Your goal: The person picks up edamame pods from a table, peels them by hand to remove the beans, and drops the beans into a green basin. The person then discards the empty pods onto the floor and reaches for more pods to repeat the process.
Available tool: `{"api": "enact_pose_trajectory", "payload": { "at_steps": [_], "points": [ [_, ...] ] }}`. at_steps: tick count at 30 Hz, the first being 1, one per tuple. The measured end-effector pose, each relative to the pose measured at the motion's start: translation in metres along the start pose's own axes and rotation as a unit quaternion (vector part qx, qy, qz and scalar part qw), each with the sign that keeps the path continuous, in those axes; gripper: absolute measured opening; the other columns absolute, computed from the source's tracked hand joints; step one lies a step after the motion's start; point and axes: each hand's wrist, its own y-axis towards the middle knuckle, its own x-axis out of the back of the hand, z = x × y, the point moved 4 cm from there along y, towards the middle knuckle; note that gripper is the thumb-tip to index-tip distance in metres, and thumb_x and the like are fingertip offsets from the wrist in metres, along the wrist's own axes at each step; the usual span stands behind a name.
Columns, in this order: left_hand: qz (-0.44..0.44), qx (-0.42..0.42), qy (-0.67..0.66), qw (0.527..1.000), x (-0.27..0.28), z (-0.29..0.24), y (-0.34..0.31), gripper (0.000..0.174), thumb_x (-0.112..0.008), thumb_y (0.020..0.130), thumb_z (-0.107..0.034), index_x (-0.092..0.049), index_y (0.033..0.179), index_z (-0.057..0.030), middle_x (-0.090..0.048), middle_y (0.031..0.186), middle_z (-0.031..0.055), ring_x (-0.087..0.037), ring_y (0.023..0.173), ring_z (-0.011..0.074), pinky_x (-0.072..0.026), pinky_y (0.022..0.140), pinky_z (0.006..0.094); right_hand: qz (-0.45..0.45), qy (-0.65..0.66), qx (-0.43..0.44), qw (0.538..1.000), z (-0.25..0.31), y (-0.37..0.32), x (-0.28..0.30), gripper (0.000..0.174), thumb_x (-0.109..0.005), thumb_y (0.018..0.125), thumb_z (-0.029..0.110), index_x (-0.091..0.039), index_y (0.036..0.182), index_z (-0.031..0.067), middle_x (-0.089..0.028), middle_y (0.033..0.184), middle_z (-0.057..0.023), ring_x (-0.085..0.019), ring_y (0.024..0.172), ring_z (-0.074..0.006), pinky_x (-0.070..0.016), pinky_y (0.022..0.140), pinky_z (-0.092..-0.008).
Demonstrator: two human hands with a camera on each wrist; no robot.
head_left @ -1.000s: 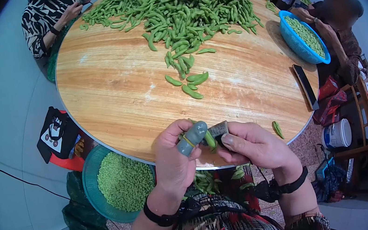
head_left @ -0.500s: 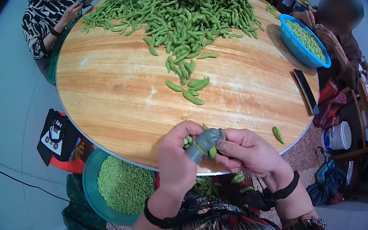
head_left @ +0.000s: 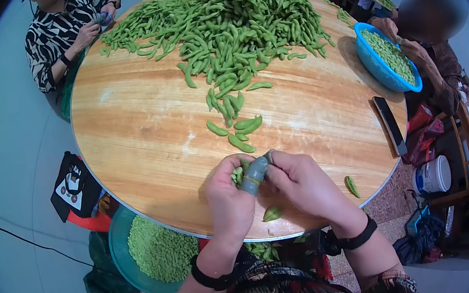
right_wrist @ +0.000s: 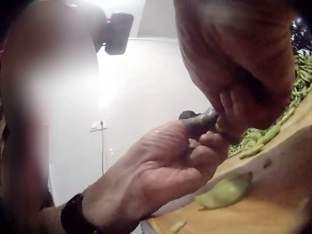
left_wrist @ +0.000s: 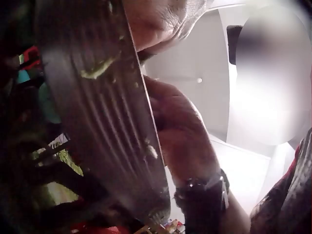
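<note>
Basket [head_left: 118, 247], teal, near left, just beside the table's edge: shelled beans [head_left: 161, 246] within. Pods [head_left: 263, 251], several, below the near edge.

Left hand [head_left: 231, 210]: fingers curled round a few green beans [head_left: 237, 175]; grey finger cover [head_left: 255, 178] with a yellow band, pointing towards the other hand. Right hand [head_left: 310, 187]: fingers bent inward, tips meeting the cover's end; whether anything is pinched there cannot be told.

Handling, as judged: covered digit pressed along the pod's seam, opposite fingertips steadying the far end; pressure short and even, lest beans be crushed or shot loose. Palm best cupped, so that the gathered beans do not slip out.

Single pod [head_left: 272, 214], on the table [head_left: 142, 129] just beside the hands. Another pod [head_left: 352, 187], near right. Loose pods [head_left: 240, 142], mid-table, trailing to the large heap [head_left: 263, 10] at the far side. Phone [head_left: 388, 125], dark, right edge; blue bowl [head_left: 375, 67] of beans, far right.

Views compared: right wrist gives the left hand's curled fingers from below, absent from the head view; left wrist gives the ribbed underside [left_wrist: 105, 112] of a dark rim, bearing green scraps. Head view alone gives basket and bowl.
</note>
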Motion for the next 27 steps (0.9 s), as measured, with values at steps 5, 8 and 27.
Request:
{"api": "enact_pose_trajectory", "payload": {
  "at_steps": [5, 8, 27],
  "points": [
    [0.008, 0.158, -0.300, 0.941, 0.006, 0.005, 0.004, 0.023, -0.043, 0.086, 0.005, -0.058, 0.101, -0.0016, -0.057, 0.088, 0.0028, -0.047, 0.067, 0.0024, -0.0295, 0.045, 0.0144, 0.027, 0.102, -0.047, 0.993, -0.008, 0.017, -0.006, 0.017, -0.054, 0.086, 0.015, -0.052, 0.080, -0.0008, -0.057, 0.064, -0.0200, -0.056, 0.057, -0.0353, -0.0443, 0.054, -0.0361],
    [-0.026, 0.174, -0.274, 0.945, 0.003, 0.004, 0.001, 0.027, -0.042, 0.086, 0.005, -0.058, 0.107, -0.0004, -0.057, 0.087, 0.0027, -0.045, 0.064, 0.0026, -0.0286, 0.045, 0.0140, -0.046, -0.089, 0.080, 0.992, 0.018, 0.009, -0.007, 0.018, -0.060, 0.082, 0.015, -0.051, 0.079, -0.0005, -0.058, 0.064, -0.0184, -0.058, 0.057, -0.0351, -0.0455, 0.051, -0.0385],
    [-0.089, 0.137, -0.371, 0.914, 0.018, -0.004, 0.000, 0.026, -0.046, 0.091, -0.006, -0.054, 0.115, -0.0005, -0.049, 0.079, -0.0004, -0.040, 0.060, 0.0042, -0.0271, 0.045, 0.0143, 0.122, -0.121, 0.063, 0.983, 0.024, 0.030, 0.031, 0.027, -0.067, 0.079, 0.024, -0.062, 0.094, 0.0019, -0.064, 0.075, -0.0149, -0.063, 0.069, -0.0230, -0.0483, 0.064, -0.0353]
  ]
}}
